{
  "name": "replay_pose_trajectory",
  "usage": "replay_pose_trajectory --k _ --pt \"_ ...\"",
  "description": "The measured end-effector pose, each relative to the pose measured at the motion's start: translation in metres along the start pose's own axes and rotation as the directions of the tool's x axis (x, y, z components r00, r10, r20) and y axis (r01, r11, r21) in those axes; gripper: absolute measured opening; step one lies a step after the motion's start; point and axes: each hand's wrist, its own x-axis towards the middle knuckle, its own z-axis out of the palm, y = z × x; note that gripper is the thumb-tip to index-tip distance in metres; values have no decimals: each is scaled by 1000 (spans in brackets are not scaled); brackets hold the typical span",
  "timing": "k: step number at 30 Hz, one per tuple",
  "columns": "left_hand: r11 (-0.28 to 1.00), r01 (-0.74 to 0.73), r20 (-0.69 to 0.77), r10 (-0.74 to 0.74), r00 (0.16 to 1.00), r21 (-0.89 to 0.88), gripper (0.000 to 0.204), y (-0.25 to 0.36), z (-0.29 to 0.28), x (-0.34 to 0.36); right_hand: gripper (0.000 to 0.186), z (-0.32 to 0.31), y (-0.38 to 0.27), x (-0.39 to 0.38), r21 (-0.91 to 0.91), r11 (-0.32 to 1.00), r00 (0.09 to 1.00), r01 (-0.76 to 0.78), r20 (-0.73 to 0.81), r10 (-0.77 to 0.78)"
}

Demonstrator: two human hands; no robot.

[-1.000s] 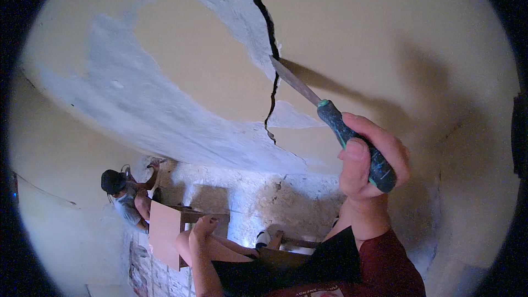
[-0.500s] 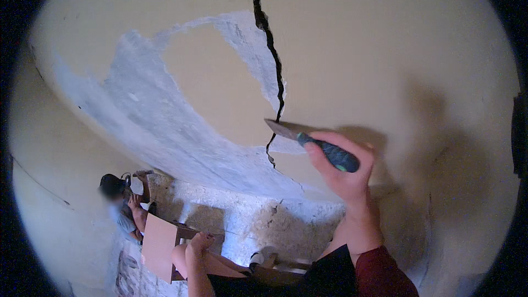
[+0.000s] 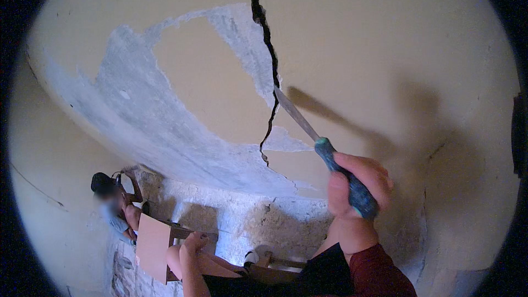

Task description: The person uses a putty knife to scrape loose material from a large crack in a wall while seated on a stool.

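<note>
On my remote feed the R hand (image 3: 358,187) was closed firmly round a dark-handled scraper (image 3: 323,147); its blade (image 3: 298,113) pointed up & L, tip at the black crack (image 3: 268,41) in the wall (image 3: 357,38), contact unclear; L hand (image 3: 193,242) was low, nr the knee (image 3: 174,259), curled, couldn't tell if holding anything; co-worker (image 3: 116,223) was far L, nr a pinkish board (image 3: 151,247).

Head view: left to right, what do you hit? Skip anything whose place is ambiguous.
Crouching co-worker in a dark cap → pinkish flat panel → left hand → dark wall crack → scraper blade → right hand.
</note>
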Motion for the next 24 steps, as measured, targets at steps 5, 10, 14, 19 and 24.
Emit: replay_pose_trajectory --k 5,10,14,19,24 --pt "1000 11 15 -11 1000 16 37 -7 3 -6 25 21 7 -1 8 1000 995 -28 -93 29" --pt "1000 25 34 -25 999 -3 36 -1 2 -19 18 -9 -4 -9 8 1000 999 -24 -30 24" --pt "999 43 35 -42 999 -12 35 -2 1 -26 16 17 -2 2 -12 991 989 -132 73 132" --pt "999 49 34 -49 998 -19 33 2 -5 -36 16 6 1 -4 53 998 999 -36 16 36" --pt "998 52 31 -51 998 -20 32 9 -13 -35 24 35 18 -2 84 996 991 30 -135 -19"
